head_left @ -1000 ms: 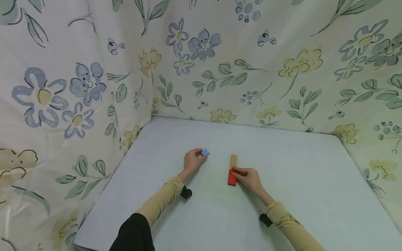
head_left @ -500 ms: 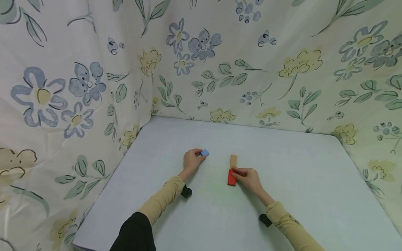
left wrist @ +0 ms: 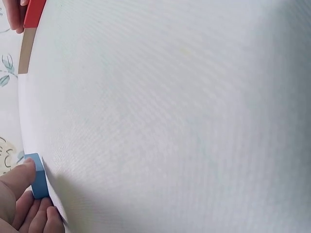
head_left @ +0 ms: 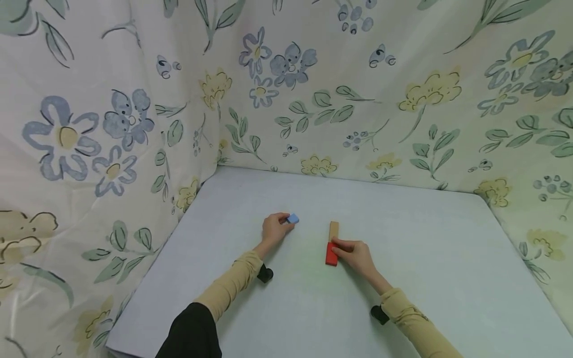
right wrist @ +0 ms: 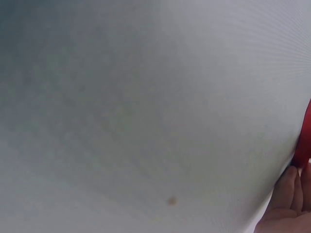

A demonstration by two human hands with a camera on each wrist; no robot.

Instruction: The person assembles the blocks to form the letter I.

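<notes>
Between thumb and fingers, my left hand (head_left: 274, 229) pinches a small blue block (head_left: 293, 219) on the left-middle of the table; the left wrist view shows the blue block (left wrist: 39, 177) close up, the thumb on its upper part. My right hand (head_left: 356, 254) holds a red block (head_left: 331, 255) by thumb and fingertips. Just beyond the red block lies a tan wooden block (head_left: 334, 230), in line with it and seemingly touching its end. Only a sliver of the red block (right wrist: 304, 141) shows in the right wrist view.
A white table (head_left: 425, 258) spreads under both arms. Floral cloth (head_left: 340, 99) hangs behind it and along its sides. A black wrist device (head_left: 265, 274) sits at the left wrist, another black device (head_left: 379, 314) at the right.
</notes>
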